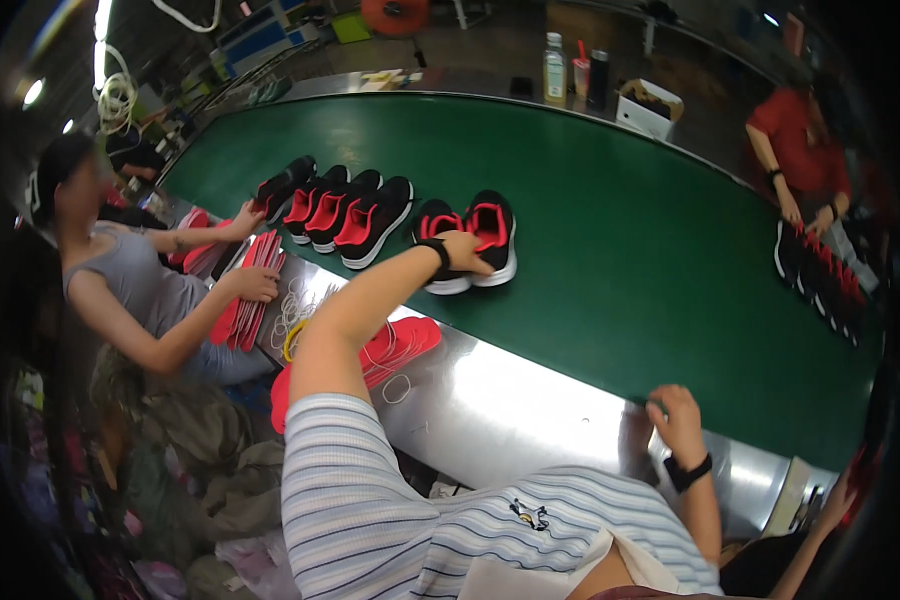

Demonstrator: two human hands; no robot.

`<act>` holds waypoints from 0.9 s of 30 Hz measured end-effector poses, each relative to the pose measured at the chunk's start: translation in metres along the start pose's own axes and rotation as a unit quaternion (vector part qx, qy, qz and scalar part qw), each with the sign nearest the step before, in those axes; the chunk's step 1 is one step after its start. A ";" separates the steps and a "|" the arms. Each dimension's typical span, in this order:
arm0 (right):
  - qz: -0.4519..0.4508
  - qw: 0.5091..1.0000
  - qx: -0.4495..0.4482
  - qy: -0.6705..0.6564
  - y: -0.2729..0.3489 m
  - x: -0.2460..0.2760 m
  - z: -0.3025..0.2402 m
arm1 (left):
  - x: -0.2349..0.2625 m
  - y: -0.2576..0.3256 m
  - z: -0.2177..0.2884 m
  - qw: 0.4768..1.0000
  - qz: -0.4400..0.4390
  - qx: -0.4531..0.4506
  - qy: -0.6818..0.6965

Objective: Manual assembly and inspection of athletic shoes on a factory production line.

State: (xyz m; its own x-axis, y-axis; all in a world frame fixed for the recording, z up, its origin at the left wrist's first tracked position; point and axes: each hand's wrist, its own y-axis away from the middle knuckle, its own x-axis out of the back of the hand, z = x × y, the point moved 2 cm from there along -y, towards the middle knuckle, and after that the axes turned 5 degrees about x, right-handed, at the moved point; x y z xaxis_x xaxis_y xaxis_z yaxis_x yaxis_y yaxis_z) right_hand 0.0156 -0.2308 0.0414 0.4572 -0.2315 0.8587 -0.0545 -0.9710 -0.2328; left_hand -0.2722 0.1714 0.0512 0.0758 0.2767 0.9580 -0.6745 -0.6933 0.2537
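My left hand [462, 250] reaches out over the green conveyor belt [620, 230] and rests on a pair of black shoes with red lining [485, 225], gripping them between the two shoes. My right hand [675, 420] is pressed on the shiny metal edge [510, 400] of the belt, fingers curled on the rim, holding nothing. A stack of red insoles [405, 340] lies on the metal edge under my left arm.
Several more black and red shoes [335, 205] stand in a row further left on the belt. A person in grey at the left handles red insoles [250, 290]. Across the belt a person in red [800, 150] handles shoes [820, 275]. Bottles [555, 70] and a white box [648, 108] stand at the far side.
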 end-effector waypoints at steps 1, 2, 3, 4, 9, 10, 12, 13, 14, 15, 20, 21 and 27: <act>-0.003 1.000 0.011 -0.014 -0.014 0.004 -0.004 | -0.001 -0.007 0.031 0.999 -0.003 -0.026 0.032; -0.004 0.999 0.024 -0.027 -0.031 0.009 -0.009 | -0.014 -0.015 0.055 0.996 0.013 -0.058 0.068; 0.003 0.999 0.036 -0.039 -0.047 0.008 -0.009 | -0.029 -0.020 0.084 0.994 0.003 -0.081 0.069; 0.011 0.998 0.048 -0.049 -0.064 0.008 -0.009 | -0.045 -0.020 0.111 0.991 0.012 -0.114 0.063; 0.082 0.990 0.116 0.022 -0.146 -0.009 -0.014 | -0.058 0.017 0.207 0.982 -0.072 -0.155 0.083; 0.082 0.986 0.134 0.049 -0.158 -0.016 -0.013 | -0.057 0.023 0.215 0.978 -0.090 -0.174 0.065; 0.017 0.974 0.116 0.193 -0.174 -0.035 -0.010 | -0.056 0.031 0.220 0.975 -0.100 -0.195 0.039; -0.021 0.973 0.072 0.218 -0.181 -0.046 -0.008 | -0.054 0.034 0.220 0.974 -0.113 -0.185 0.060; -0.049 0.972 0.052 0.224 -0.184 -0.051 -0.002 | -0.053 0.037 0.220 0.973 -0.126 -0.175 0.081; -0.055 0.963 0.088 0.247 -0.186 -0.047 -0.009 | -0.051 0.045 0.215 0.970 -0.125 -0.187 0.093; 0.028 0.992 0.126 -0.006 -0.177 -0.028 -0.001 | -0.029 0.045 0.182 0.935 -0.051 -0.301 0.182; 0.079 0.988 0.086 -0.096 -0.171 -0.020 0.016 | -0.018 0.037 0.180 0.933 -0.058 -0.266 0.235; 0.141 0.973 -0.041 -0.179 -0.127 0.000 -0.027 | 0.024 -0.041 0.194 0.921 0.209 -0.244 0.220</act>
State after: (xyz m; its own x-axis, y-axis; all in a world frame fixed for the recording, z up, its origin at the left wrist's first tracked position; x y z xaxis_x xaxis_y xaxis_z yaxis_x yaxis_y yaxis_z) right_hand -0.0015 -0.1093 0.0835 0.6936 -0.4673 0.5482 -0.2863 -0.8772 -0.3855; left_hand -0.1002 0.0770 0.0898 -0.4982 0.3698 0.7843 -0.8350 -0.4485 -0.3189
